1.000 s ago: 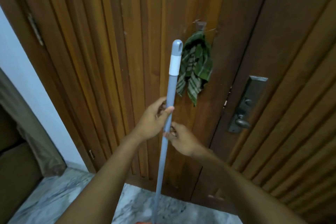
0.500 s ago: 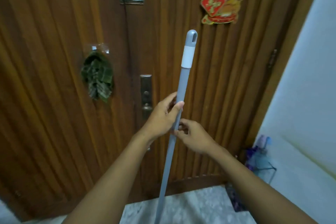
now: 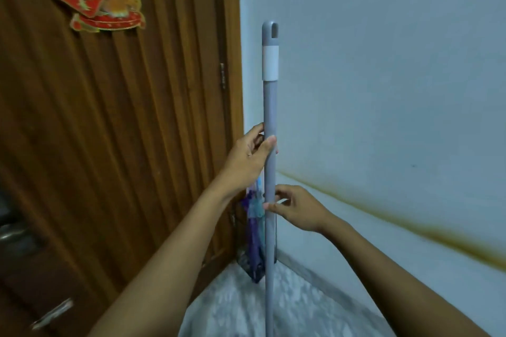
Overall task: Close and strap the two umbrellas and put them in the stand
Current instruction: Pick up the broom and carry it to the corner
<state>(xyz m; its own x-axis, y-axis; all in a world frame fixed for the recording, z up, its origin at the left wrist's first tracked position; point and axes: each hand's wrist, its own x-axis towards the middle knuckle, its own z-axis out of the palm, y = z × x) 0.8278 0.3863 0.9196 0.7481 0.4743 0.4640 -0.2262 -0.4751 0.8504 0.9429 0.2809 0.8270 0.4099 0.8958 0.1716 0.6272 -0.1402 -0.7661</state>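
A: Well, left hand (image 3: 246, 159) wrapped round the grey pole (image 3: 269, 117) mid-frame; right hand (image 3: 297, 208) pinching it lower with fingertips only.

B: And the umbrellas (image 3: 254, 227)?

A: Already in the wire stand (image 3: 243, 260), lower centre, behind the pole.

B: Risky: loose pinch, could tip against the stand.

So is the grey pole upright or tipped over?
Upright. The grey pole runs nearly straight up from the floor, with the left hand gripping it and the right hand pinching it lower.
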